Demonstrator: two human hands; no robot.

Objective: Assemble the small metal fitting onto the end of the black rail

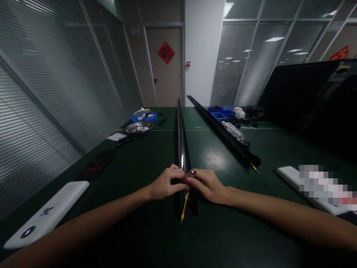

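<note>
A long black metal rail (pixel 182 145) lies lengthwise down the middle of the table, its near end toward me. My left hand (pixel 167 182) is closed at the rail's left side, thumb and fingers pinched together. From the right, my right hand (pixel 208 184) meets it, fingers curled and thumb pressed in. A small shiny metal piece (pixel 193 172) shows at the right fingers; whether it is a ring or a part is unclear. Just below the fingertips a short yellow wire (pixel 184 208) with a ring terminal hangs over the rail. What the fingertips pinch is hidden.
Right of centre lies a second black rail (pixel 223 132), beside a plastic bottle (pixel 233 130) and blue bins (pixel 219 116). A metal bowl (pixel 139 127) and blue tray (pixel 144 117) stand back left. White slabs lie on the left (pixel 48 212) and right (pixel 290 178).
</note>
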